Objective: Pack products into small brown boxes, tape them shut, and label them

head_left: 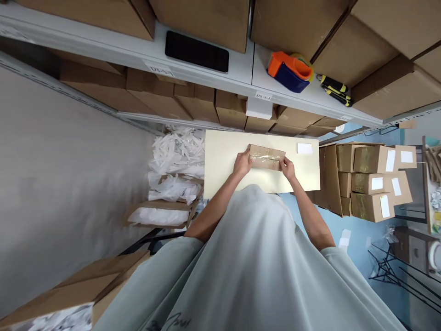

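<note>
While the left hand (243,163) holds one end of the brown cardboard (267,157), the right hand (288,169) holds the other end near its bottom corner. The fingers of both hands are pinched on the cardboard, which is long and thin and has shiny clear tape on it. It is over the middle of the pale yellow worktop (220,161), just in front of the person's shirt (258,239). I cannot tell if it touches the top.

A small white card (305,148) lies on the worktop, near the back, to the right of the right hand. On the shelf (241,69) past the worktop are a black phone (197,51), an orange and blue tape holder (290,71) and, next to that, some black and yellow tools (335,90). White bags (177,151) are piled to the left, and boxes (370,181) with white labels are stacked to the right.
</note>
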Available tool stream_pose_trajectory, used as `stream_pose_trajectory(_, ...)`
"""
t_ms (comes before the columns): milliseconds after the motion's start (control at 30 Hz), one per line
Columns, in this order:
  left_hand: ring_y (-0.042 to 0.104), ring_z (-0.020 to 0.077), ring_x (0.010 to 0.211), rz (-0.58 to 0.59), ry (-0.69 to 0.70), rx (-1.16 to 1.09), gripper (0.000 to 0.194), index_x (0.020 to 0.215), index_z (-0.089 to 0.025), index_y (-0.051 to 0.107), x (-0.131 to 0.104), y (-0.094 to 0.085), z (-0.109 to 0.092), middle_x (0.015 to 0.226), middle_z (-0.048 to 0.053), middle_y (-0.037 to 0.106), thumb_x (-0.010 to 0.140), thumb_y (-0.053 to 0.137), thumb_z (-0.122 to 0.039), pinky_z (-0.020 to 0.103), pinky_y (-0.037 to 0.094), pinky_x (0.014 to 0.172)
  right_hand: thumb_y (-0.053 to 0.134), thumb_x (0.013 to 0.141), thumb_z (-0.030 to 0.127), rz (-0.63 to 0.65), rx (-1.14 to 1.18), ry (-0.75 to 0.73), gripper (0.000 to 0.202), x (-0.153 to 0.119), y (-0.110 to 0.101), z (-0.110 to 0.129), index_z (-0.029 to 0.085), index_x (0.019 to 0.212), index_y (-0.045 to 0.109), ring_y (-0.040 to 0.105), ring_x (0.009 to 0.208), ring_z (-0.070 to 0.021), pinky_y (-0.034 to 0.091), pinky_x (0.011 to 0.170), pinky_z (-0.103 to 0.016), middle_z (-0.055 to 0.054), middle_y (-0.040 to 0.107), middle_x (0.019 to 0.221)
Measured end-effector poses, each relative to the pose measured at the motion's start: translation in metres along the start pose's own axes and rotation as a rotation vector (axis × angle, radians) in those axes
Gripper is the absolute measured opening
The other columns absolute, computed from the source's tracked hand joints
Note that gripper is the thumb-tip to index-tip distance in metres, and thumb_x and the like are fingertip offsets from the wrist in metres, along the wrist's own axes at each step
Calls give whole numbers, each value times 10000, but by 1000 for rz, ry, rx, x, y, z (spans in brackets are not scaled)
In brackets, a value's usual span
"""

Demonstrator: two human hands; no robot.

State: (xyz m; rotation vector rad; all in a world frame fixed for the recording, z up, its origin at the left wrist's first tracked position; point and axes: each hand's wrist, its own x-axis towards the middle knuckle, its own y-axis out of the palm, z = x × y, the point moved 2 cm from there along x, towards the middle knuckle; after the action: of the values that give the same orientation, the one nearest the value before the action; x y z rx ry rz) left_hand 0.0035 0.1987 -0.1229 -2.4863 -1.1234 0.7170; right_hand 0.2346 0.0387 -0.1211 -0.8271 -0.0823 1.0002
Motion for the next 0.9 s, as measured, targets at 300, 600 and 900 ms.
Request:
stream_pose_trajectory(300, 786, 352, 1224, 82, -172, 343, 331, 1300, -237, 843, -47, 1, 17, 1270, 185, 849, 1106, 575, -259, 404, 586, 1010, 601, 947, 404, -109, -27, 148, 364, -35, 33, -17, 169, 1173, 763, 807, 1058, -314, 698, 989, -522, -195, 794, 1232)
stream_pose_trajectory(600, 838, 369, 1209, 130, -174, 339, 464, 1274, -260, 868, -52, -22, 26, 1185, 163, 884, 923, 641, -58, 406, 643, 992, 687, 763, 174, 52, -139, 72, 686, -45, 24, -3, 158, 1445, 757, 792, 1316, -393, 636, 1180, -587, -201, 821, 1383)
stream_pose_trajectory(900, 778, 252, 1386, -267, 306, 18, 477, 1551, -199, 723, 12, -83, -165, 1455, 86, 819, 1162, 447, -197, 369, 584, 1230, 549, 1064, 291, -196, -690, -544, 668, 136, -135, 226, 12, 1667, 484, 587, 1501, -412, 474, 1282, -550, -306, 628, 1612)
